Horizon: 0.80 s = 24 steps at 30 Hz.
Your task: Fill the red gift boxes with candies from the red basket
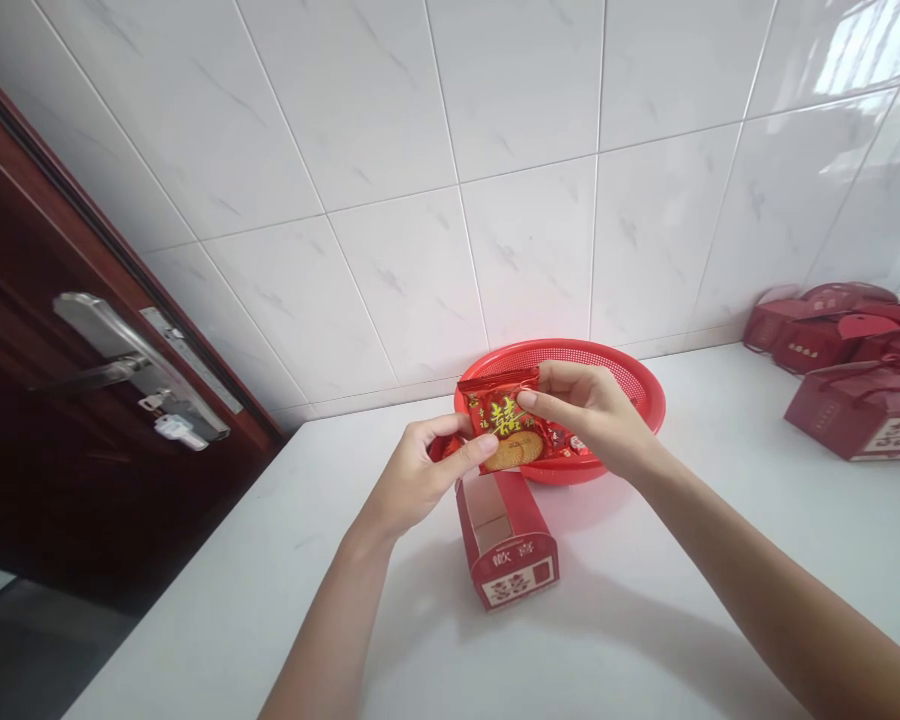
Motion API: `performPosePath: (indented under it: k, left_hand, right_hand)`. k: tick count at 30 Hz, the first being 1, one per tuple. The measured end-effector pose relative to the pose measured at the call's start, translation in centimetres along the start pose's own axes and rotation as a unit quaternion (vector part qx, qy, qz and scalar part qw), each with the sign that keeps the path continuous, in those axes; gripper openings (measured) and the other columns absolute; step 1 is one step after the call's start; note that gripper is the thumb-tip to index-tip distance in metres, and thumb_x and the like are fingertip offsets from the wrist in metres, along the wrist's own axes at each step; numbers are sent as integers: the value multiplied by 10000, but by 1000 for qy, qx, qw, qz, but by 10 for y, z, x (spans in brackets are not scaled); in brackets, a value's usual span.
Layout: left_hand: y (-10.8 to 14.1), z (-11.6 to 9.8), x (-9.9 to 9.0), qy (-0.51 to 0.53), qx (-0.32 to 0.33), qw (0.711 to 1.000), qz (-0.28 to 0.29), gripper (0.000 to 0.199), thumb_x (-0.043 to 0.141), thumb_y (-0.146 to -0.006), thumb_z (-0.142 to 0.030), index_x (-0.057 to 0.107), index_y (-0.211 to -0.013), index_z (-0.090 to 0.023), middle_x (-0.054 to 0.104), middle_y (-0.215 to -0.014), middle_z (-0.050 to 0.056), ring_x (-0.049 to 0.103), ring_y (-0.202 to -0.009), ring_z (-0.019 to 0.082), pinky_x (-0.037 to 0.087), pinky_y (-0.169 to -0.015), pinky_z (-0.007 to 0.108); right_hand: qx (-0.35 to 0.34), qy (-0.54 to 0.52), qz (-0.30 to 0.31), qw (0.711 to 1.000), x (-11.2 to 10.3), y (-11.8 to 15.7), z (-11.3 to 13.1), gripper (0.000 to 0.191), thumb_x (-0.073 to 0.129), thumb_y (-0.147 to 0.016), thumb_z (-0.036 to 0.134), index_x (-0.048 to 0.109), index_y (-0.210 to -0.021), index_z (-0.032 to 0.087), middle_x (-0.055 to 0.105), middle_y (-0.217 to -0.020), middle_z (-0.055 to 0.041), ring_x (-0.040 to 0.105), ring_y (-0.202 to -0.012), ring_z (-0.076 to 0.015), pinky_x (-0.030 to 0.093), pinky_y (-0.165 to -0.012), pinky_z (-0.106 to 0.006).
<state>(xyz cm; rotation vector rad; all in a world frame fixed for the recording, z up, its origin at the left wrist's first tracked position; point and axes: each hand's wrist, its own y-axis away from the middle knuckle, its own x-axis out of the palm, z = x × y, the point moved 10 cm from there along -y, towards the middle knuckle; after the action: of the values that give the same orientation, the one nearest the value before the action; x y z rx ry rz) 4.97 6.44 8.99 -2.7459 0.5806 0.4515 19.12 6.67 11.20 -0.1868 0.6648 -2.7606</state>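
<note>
A red cookie packet [506,425] with gold characters and a round biscuit printed on it is held up between both hands. My left hand [431,465] pinches its lower left side, thumb on the front. My right hand [592,410] grips its upper right part. Just below the packet, an open red gift box [514,560] with white-and-red print stands on the white surface; the visible part of its inside shows bare cardboard. Behind the packet and my right hand sits a red plastic basket [649,395] containing red wrapped items, partly hidden.
Several dark red boxes [862,410] are grouped on the white countertop [690,620] at the right. A tiled wall [390,280] rises behind the counter. On the left is a dark wooden door [37,430] with a metal handle and hanging keys.
</note>
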Motion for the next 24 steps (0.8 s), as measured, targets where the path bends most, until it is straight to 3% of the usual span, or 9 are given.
performPosePath:
  k: [16,24]
  left_hand:
    - [1,-2,2,13,0,1000,0,365,695,-874,-489,614,-720,-168,428,-633,-42,364,-605,103,299,-565,249]
    - [1,-3,2,24,0,1000,-4,387,676,-883,-499,580,-693,-176,411,-625,-39,383,-606,110,332,-575,254]
  right_hand:
    - [0,55,4,998,-2,5,6,152,690,-921,351,744,-968,216,740,-849,-26,710,-823,-176,562,-695,-269]
    - [10,64,2,998,-2,6,7,204,704,-900,413,741,-965,223,761,-912,-53,727,-876,-233,592,-742,-352]
